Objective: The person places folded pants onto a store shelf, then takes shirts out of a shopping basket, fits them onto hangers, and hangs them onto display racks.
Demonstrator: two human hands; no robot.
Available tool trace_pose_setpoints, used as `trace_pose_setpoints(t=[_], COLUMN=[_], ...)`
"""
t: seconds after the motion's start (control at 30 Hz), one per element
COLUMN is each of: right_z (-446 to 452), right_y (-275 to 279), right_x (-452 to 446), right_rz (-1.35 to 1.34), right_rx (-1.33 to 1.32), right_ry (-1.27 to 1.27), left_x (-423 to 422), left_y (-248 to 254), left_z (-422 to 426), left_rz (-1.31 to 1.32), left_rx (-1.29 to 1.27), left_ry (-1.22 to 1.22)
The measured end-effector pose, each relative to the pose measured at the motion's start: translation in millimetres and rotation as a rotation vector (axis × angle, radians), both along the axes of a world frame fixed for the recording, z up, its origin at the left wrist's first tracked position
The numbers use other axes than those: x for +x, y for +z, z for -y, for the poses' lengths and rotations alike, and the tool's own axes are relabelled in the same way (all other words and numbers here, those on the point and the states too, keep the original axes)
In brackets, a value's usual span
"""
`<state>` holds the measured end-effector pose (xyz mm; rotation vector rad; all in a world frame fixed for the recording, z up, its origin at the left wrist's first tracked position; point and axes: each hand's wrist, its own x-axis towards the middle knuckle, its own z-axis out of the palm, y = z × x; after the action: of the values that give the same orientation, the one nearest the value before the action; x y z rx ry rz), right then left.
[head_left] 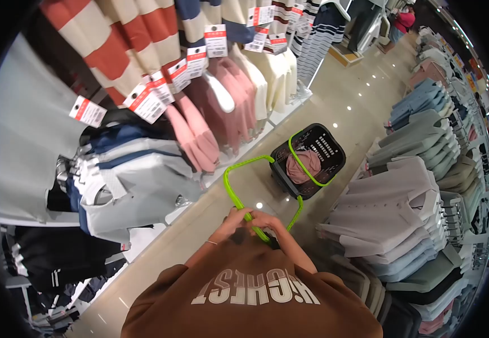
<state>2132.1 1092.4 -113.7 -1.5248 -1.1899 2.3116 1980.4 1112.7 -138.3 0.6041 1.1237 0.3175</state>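
Both of my hands are closed around the bright green pull handle (234, 196) of a black shopping basket (334, 147). My left hand (232, 221) sits on the handle's bar, with a thin bracelet at the wrist. Close beside it, my right hand (262, 218) grips the same bar. The basket rests on the floor ahead of me, tilted in view. A crumpled pink garment (304, 167) lies inside it, and a second green carrying handle (298, 155) arches over the basket.
Striped sweaters (106, 53) with red and white price tags hang at the upper left, above grey polo shirts (137, 177). Along the right runs a long rack of shirts (382, 205). A shiny tiled aisle (362, 84) stretches between them. Far off stands a person in red (404, 21).
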Motion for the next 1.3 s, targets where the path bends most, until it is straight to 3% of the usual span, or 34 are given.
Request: trace_pose_setpoints(t=[0.07, 0.17, 0.27, 0.37, 0.47, 0.67, 0.8, 1.0, 1.17, 1.3], right_z=[-11.0, -26.0, -42.7, -59.9, -83.8, -129.5, -147.9, -158.0, -151.8, -155.7], right_y=[-21.9, -17.8, -5.5, -32.4, -41.4, -18.8, -36.1, -39.9, -4.2, 16.0], right_x=[22.0, 41.5, 60.4, 83.0, 107.8, 147.5, 155.8, 138.7, 110.0, 86.7], right_rz=[-0.008, 0.138, 0.153, 0.140, 0.078, 0.099, 0.149, 0.156, 0.125, 0.029], right_rx=[0.061, 0.350, 0.218, 0.256, 0.313, 0.135, 0.150, 0.105, 0.126, 0.021], right_ry=[0.008, -0.203, -0.332, -0.397, -0.413, -0.398, -0.447, -0.466, -0.483, -0.501], left_x=[20.5, 53.5, 84.4, 108.7, 131.2, 188.2, 198.0, 190.5, 183.1, 174.4], left_y=[-4.9, 11.5, 20.5, 41.8, 19.3, 35.4, 33.8, 31.0, 17.8, 28.7], left_z=[-17.8, -43.6, -62.5, -72.6, -85.4, -78.0, -74.8, -56.2, -28.1, -8.6], left_rz=[-0.042, -0.074, -0.091, -0.058, -0.055, 0.054, 0.037, -0.007, -0.010, 0.177], left_rx=[-0.005, 0.067, 0.053, 0.041, 0.070, 0.091, 0.046, 0.068, 0.088, 0.044], left_ry=[-0.052, -0.138, -0.161, -0.160, -0.122, 0.355, 0.417, 0.442, 0.423, 0.457])
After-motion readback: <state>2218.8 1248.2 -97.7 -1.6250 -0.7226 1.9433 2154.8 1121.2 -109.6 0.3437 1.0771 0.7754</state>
